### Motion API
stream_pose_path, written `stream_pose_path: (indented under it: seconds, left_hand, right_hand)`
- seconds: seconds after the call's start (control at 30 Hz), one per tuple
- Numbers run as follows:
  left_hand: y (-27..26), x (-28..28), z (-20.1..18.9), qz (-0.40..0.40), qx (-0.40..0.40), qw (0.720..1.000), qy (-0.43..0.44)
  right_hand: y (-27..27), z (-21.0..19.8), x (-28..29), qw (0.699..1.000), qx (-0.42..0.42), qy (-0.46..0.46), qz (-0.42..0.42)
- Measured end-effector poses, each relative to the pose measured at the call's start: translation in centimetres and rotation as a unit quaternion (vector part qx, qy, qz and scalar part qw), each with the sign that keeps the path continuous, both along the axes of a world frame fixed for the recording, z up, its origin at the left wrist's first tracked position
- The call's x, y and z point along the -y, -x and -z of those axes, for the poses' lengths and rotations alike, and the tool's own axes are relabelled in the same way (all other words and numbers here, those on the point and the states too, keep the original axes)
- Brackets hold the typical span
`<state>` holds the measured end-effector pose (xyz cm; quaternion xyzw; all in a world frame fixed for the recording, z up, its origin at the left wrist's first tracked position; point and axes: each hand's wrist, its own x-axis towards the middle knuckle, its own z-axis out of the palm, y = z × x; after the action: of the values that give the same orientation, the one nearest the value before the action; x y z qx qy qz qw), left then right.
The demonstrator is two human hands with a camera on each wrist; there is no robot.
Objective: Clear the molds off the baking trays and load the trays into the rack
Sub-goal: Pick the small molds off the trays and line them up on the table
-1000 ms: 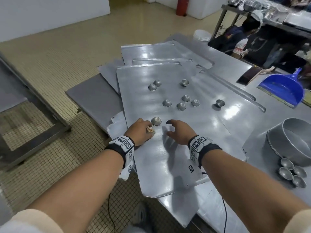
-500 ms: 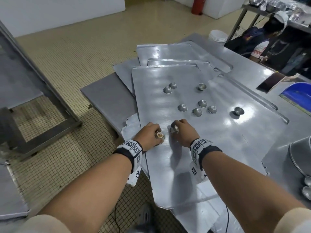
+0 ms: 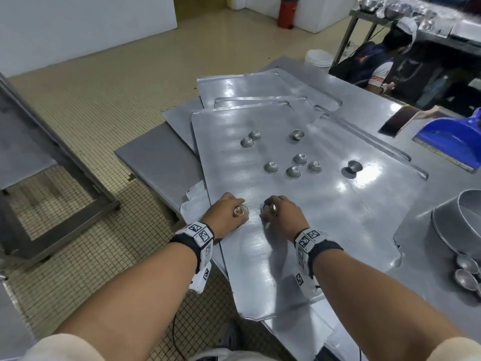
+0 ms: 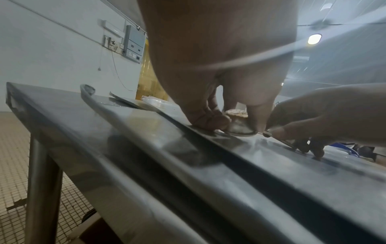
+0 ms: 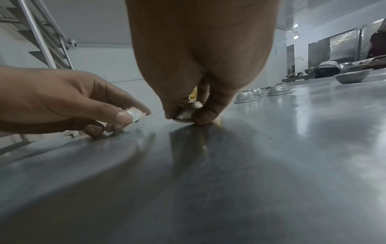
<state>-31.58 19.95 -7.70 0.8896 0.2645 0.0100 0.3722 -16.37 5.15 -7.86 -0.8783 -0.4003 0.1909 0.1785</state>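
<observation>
A large flat baking tray (image 3: 286, 243) lies on top of a stack of trays on the steel table. Several small metal molds (image 3: 271, 167) sit upside down on its far half. Near the tray's front left, my left hand (image 3: 229, 214) pinches a mold (image 3: 240, 211) with crumbs on its base (image 4: 240, 125). Just to the right, my right hand (image 3: 279, 216) pinches a second mold (image 3: 269, 208) against the tray (image 5: 184, 113). Both molds touch the tray surface.
More trays (image 3: 260, 92) lie under and behind the top one. A round cake pan (image 3: 463, 225) with loose molds (image 3: 467, 278) beside it stands at the right. A blue dustpan (image 3: 453, 139) lies at the far right. A metal rack frame (image 3: 59, 173) stands left. A person (image 3: 377, 66) sits beyond the table.
My right hand reached the loose mold beside my left hand and closed its fingers on it. My left hand kept its mold in place. The head view shifted.
</observation>
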Motion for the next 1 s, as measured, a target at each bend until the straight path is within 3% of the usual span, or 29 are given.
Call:
stream_pose_path:
  seconds: [0.37,1.0]
  left_hand:
    - [0.5,0.4,-0.7,0.01,0.049,0.999,-0.008]
    - [1.4,2.4,-1.2,-0.026,0.029,0.999,-0.006]
  right_hand:
    - [0.8,-0.3,2.6,0.995,-0.013,-0.094,0.026]
    - [0.9,-1.4,4.1,1.0,-0.025,-0.008,0.001]
